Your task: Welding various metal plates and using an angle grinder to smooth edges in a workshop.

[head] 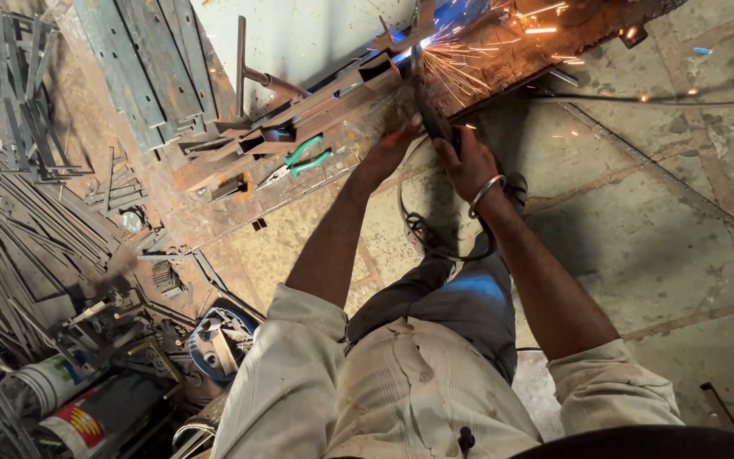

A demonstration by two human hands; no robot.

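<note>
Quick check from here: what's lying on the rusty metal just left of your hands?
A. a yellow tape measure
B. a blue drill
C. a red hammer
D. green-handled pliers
D: green-handled pliers lie on the rusty steel sections, left of the left hand and the right hand holding the dark tool.

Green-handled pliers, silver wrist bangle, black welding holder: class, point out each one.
Green-handled pliers [306,158], head view, on a green handle.
Silver wrist bangle [485,193], head view, on its band.
Black welding holder [431,119], head view, on its grip.

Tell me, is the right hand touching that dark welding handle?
Touching. The head view shows the right hand wrapped around the dark welding handle, no gap.
</note>
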